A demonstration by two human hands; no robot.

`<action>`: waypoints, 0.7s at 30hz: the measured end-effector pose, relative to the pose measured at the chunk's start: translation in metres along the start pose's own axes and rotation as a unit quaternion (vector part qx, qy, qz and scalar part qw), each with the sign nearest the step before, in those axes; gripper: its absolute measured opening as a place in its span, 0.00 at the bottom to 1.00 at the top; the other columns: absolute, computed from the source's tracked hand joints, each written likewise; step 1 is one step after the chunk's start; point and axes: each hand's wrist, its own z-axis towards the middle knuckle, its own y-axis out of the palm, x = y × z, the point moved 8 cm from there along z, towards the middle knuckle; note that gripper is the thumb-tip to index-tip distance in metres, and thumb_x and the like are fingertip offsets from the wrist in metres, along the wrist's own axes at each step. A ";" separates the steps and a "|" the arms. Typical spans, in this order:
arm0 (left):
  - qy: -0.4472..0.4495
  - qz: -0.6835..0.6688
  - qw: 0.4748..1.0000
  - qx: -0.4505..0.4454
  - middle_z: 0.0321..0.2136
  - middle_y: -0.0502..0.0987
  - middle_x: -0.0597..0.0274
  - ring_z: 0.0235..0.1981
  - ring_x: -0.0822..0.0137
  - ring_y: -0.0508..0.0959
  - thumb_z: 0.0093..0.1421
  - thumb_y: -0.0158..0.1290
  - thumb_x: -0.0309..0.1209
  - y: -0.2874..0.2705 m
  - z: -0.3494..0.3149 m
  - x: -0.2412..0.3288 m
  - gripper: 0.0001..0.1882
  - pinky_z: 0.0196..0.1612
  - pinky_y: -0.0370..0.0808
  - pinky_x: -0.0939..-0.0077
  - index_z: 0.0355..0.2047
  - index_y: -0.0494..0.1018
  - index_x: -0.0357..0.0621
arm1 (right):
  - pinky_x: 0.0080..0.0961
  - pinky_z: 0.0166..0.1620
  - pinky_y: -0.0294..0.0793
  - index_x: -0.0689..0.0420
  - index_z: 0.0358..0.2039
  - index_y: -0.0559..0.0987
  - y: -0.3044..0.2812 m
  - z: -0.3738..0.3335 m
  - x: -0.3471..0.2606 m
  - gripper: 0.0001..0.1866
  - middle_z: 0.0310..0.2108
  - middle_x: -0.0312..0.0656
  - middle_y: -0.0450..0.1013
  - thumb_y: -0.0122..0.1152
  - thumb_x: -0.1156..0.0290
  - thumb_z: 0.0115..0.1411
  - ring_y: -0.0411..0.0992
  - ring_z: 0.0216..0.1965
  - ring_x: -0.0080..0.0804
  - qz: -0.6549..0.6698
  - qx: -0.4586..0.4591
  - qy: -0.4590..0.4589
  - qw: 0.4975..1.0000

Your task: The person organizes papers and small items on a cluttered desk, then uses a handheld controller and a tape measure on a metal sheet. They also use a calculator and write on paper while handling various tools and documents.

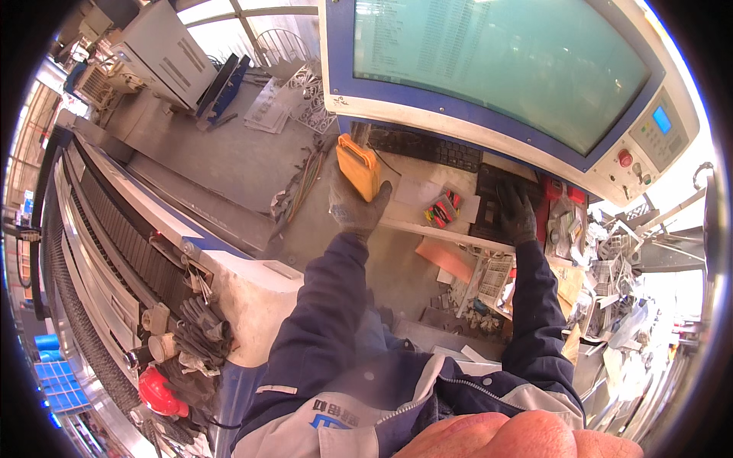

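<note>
My left hand [359,208], in a grey glove, is closed around a flat yellow plastic case [357,169] with a rimmed edge. It holds the case upright just left of the console shelf. My right hand [517,210], gloved too, lies with its fingers stretched out over a black tray-like pad [489,206] on the shelf. Whatever may lie under that palm is hidden. Between the hands, a small clear pack with red and green parts [443,208] sits on white paper [412,191]. Behind it is a black keyboard [427,147].
A large monitor [496,69] in a console rises ahead, with a red stop button [624,157] at its right. To the left runs a long machine bed [99,229]; dark gloves [200,328] and a red helmet [160,393] rest beside it. Cluttered scraps [603,267] fill the right.
</note>
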 end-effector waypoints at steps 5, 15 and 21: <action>0.011 0.013 1.000 0.015 0.52 0.74 0.42 0.51 0.40 0.76 0.40 0.75 0.41 -0.001 0.002 0.003 0.57 0.54 0.74 0.49 0.67 0.57 0.34 | 0.47 0.70 0.64 0.42 0.66 0.74 0.005 -0.003 0.004 0.36 0.70 0.40 0.64 0.56 0.76 0.55 0.59 0.70 0.59 -0.027 -0.010 0.001 1.000; 0.030 -0.019 0.999 -0.005 0.53 0.74 0.42 0.53 0.41 0.75 0.41 0.74 0.39 -0.003 0.005 0.013 0.56 0.56 0.73 0.50 0.66 0.58 0.34 | 0.49 0.70 0.62 0.44 0.66 0.74 0.013 -0.002 0.012 0.32 0.69 0.42 0.64 0.58 0.72 0.58 0.58 0.70 0.57 -0.016 -0.015 0.029 0.999; 0.050 0.036 0.998 0.028 0.53 0.73 0.41 0.54 0.40 0.75 0.41 0.75 0.40 -0.005 0.002 0.011 0.57 0.56 0.73 0.50 0.67 0.57 0.34 | 0.44 0.72 0.60 0.45 0.66 0.74 0.008 -0.002 0.002 0.30 0.71 0.41 0.62 0.58 0.70 0.61 0.55 0.72 0.57 -0.060 -0.021 -0.011 0.998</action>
